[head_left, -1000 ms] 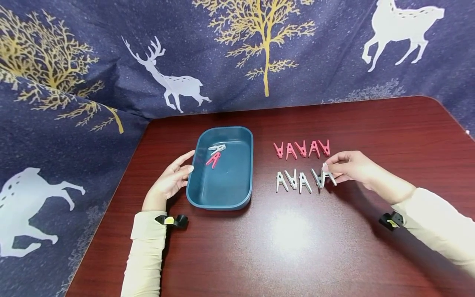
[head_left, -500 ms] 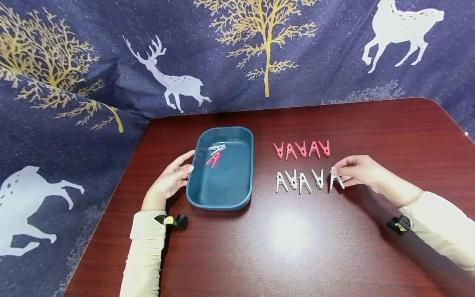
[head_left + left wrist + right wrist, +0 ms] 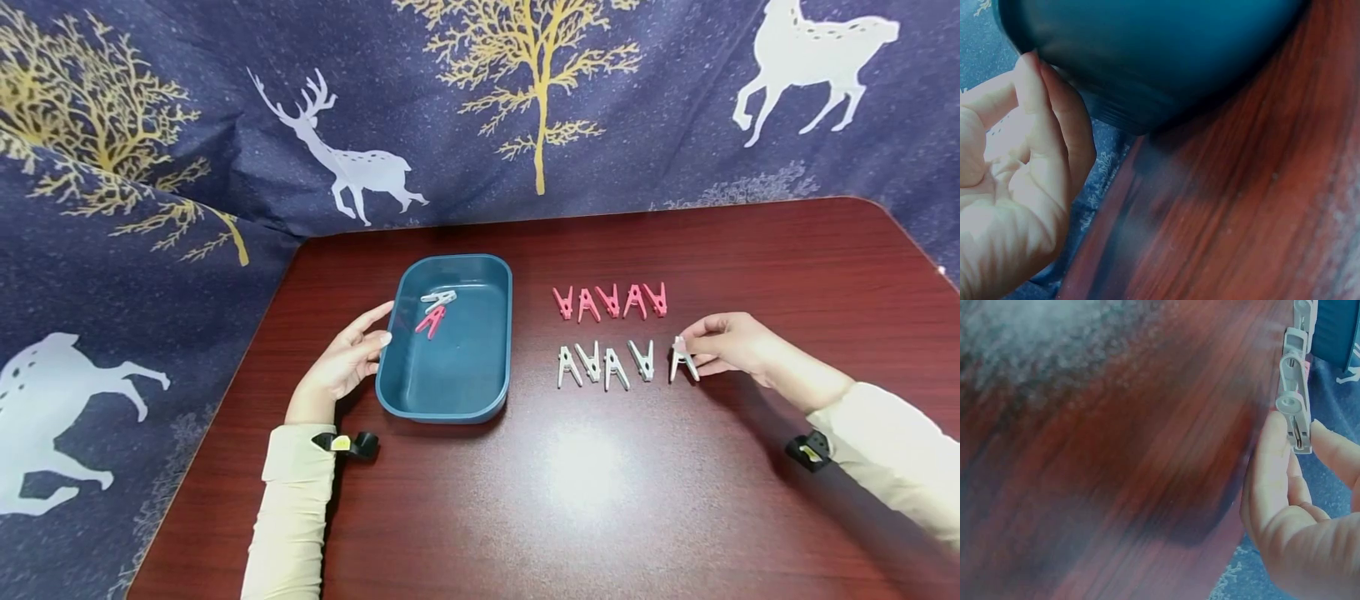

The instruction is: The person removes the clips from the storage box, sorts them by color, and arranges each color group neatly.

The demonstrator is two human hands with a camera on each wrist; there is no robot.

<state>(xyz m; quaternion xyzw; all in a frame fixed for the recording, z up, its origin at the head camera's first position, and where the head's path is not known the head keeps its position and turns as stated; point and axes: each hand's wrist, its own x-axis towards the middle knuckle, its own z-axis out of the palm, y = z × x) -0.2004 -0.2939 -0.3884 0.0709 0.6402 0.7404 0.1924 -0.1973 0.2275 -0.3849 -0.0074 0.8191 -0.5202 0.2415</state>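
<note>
My right hand (image 3: 723, 346) pinches the top of a light grey plastic clothespin (image 3: 683, 360), its legs pointing toward me, at the right end of a row of grey clothespins (image 3: 612, 368). In the right wrist view the thumb (image 3: 1329, 440) and fingers lie on either side of that clothespin's end. My left hand (image 3: 345, 358) rests against the left side of a blue plastic bin (image 3: 444, 416), fingertips right at the rim in the left wrist view. Inside the bin lie a grey clothespin (image 3: 440, 300) and a red clothespin (image 3: 431, 322).
Behind the grey row stands a row of red clothespins (image 3: 610, 302) in alternating directions. All sit on a dark red wooden table (image 3: 480, 517). A blue cloth (image 3: 480, 108) with deer and trees hangs at the table's back edge and left side.
My right hand has shifted right with the grey clothespin, which now stands apart from its neighbour, where it overlapped it before. My left hand and the bin have stayed put.
</note>
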